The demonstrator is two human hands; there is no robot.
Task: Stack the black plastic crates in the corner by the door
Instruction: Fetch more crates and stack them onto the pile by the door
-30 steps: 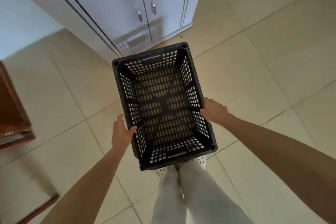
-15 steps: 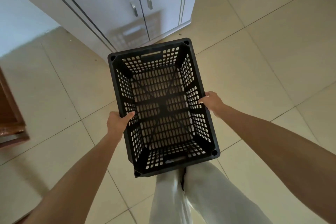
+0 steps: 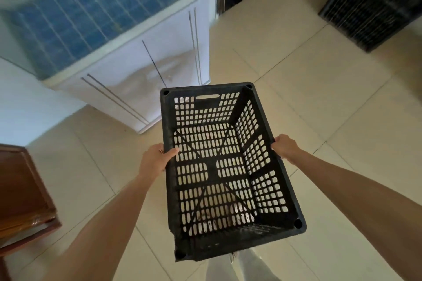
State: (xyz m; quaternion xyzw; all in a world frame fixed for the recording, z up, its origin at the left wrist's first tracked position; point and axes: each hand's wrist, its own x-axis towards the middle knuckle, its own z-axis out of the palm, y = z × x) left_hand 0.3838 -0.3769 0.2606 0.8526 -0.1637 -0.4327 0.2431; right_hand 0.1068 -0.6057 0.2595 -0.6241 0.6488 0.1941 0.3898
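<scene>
Crate (image 3: 219,166) carried at waist height over tile floor; left hand (image 3: 157,158) and right hand (image 3: 284,146) clamp opposite long rims. Likely light, rigid; rims give sure grip.

Tiled floor (image 3: 319,109) with white cabinet (image 3: 141,75) and dark crates (image 3: 374,2).

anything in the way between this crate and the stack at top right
Nothing visible: only tiled floor lies between the carried crate and the black crate stack; the white cabinet stands off left.
</scene>
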